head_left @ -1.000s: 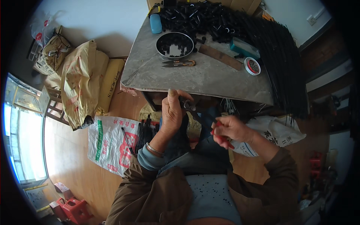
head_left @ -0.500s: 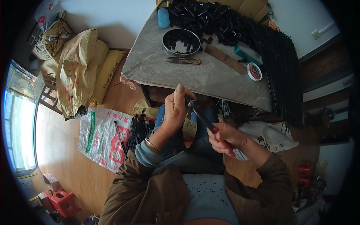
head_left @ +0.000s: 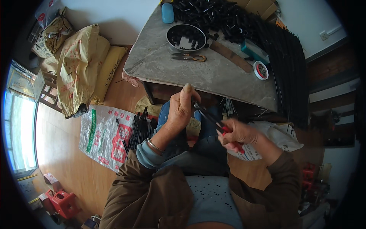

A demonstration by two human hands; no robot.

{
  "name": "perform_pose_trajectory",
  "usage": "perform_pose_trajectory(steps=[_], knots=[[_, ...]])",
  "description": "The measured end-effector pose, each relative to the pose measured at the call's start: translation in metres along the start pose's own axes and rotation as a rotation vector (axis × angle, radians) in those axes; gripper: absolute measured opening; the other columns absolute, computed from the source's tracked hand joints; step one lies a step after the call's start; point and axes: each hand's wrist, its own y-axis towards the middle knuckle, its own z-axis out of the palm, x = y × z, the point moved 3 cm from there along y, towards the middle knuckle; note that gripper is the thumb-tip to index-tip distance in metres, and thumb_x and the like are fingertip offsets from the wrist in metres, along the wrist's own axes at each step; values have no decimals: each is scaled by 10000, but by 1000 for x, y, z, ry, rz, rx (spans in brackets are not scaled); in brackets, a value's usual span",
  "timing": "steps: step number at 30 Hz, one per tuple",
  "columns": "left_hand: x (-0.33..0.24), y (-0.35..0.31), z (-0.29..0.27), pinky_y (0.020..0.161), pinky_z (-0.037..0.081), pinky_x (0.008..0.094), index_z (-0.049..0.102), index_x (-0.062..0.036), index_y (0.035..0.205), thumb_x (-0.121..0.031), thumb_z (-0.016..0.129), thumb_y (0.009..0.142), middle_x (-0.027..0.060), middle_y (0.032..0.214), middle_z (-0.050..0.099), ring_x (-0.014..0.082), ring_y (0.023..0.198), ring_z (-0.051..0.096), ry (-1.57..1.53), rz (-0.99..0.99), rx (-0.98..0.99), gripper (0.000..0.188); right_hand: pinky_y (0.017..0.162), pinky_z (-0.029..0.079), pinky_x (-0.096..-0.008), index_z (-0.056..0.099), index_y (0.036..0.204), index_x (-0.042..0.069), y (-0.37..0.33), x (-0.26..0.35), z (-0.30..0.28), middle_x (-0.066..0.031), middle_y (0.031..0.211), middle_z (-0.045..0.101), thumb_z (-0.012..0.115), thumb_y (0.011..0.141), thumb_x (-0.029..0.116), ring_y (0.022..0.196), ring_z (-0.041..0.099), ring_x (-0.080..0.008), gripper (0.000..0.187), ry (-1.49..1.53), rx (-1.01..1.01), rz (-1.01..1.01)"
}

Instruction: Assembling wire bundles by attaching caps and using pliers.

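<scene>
My left hand [head_left: 180, 108] is raised over my lap with its thumb up and fingers curled. A small dark piece seems to be held at its fingertips, too hidden to make out. My right hand [head_left: 237, 134] is closed around the red handles of long dark pliers [head_left: 209, 118]. Their nose points up and left, close against the left fingertips; whether the jaws grip anything cannot be told. Beyond the hands, on the grey table [head_left: 152, 70], lie orange-handled thread snips [head_left: 189, 57] and a round metal bowl [head_left: 168, 42] of small black parts.
Black tubular pieces [head_left: 206, 15] are heaped at the table's back, beside a long black bundle [head_left: 286, 68]. A rusty flat bar [head_left: 230, 56], a teal box [head_left: 253, 51], a round tin [head_left: 266, 75] and a blue case [head_left: 167, 13] lie there too. Black rods [head_left: 141, 131] rest by a printed sack [head_left: 103, 141].
The pliers' nose has come in closer to my left fingertips, and their red handles have shifted slightly right with my right hand. My left hand keeps its curled pose.
</scene>
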Motion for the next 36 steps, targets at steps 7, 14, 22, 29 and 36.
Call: perform_pose_trajectory(steps=[7, 14, 22, 29, 36], knots=[[-5, -2, -5, 477, 326, 243, 595, 3, 758, -509, 295, 1003, 4, 540, 448, 69, 498, 428, -44, -108, -5, 642, 603, 473, -336, 548, 1043, 11, -10, 45, 2, -112, 768, 591, 613, 840, 74, 701, 621, -210, 223, -1502, -824, -697], [-5, -5, -4, 478, 351, 227, 589, -4, 782, -539, 283, 993, 14, 586, 489, 74, 483, 443, -24, -132, 144, 651, 590, 478, -249, 559, 1066, -9, 7, 17, 6, -36, 774, 612, 519, 977, 249, 615, 582, -103, 276, -402, -317, -63], [-4, -2, -4, 484, 343, 221, 580, -12, 771, -553, 257, 988, 11, 585, 479, 74, 488, 432, -34, -174, 240, 667, 601, 491, -245, 501, 1166, -29, -5, 22, 15, -46, 750, 590, 491, 988, 274, 627, 608, -112, 352, -161, -125, 64], [-6, -7, -5, 489, 333, 229, 584, -10, 760, -558, 251, 986, 5, 569, 462, 73, 498, 417, -19, -194, 310, 680, 516, 459, -257, 511, 1008, 1, -6, 15, 20, -14, 684, 511, 477, 987, 366, 528, 514, -90, 367, -65, -66, 100], [1, -8, 1, 501, 336, 238, 595, -9, 746, -576, 229, 979, 12, 571, 471, 85, 500, 413, 5, -180, 352, 715, 461, 393, -243, 482, 815, 51, 1, -11, 38, 34, 572, 372, 447, 928, 553, 469, 382, -73, 515, 156, -100, 217]])
